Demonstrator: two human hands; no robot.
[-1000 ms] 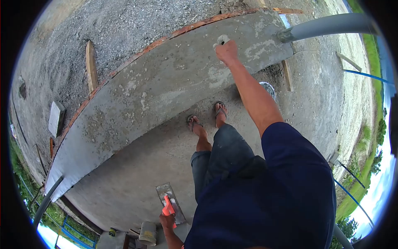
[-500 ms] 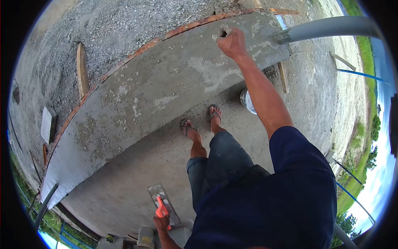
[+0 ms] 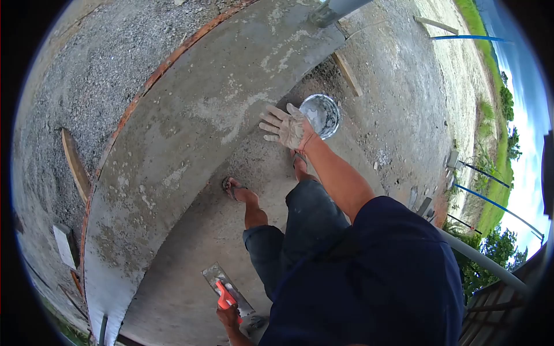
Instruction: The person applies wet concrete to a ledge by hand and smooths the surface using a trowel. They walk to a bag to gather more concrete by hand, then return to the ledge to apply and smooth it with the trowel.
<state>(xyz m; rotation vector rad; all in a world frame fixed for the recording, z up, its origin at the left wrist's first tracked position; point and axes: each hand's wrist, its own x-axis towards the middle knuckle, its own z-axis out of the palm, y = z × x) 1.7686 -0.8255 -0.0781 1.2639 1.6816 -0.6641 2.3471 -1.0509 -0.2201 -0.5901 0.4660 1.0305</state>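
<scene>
My right hand (image 3: 288,128), its palm and fingers coated in grey mortar, is stretched out with the fingers spread and holds nothing. It hangs just left of a round bucket (image 3: 334,122) with pale residue inside, partly over the bucket's edge. Low in the view, my left hand (image 3: 229,315) grips the orange-red handle of a rectangular flat trowel (image 3: 211,273). A raised, curved concrete slab (image 3: 179,124) lies in front of my feet, with crumbs and rough pale patches on its surface.
A reddish wooden form edge (image 3: 135,101) borders the slab. Beyond it are gravel (image 3: 104,69), a wooden stake (image 3: 75,164) and a block (image 3: 66,245). A grey pipe (image 3: 337,8) rises from the slab's far end. Another wood piece (image 3: 347,74) leans near the bucket.
My right hand has come back from over the slab's far part to beside the bucket and opened from a closed grip. The view has turned; my left hand still holds the trowel.
</scene>
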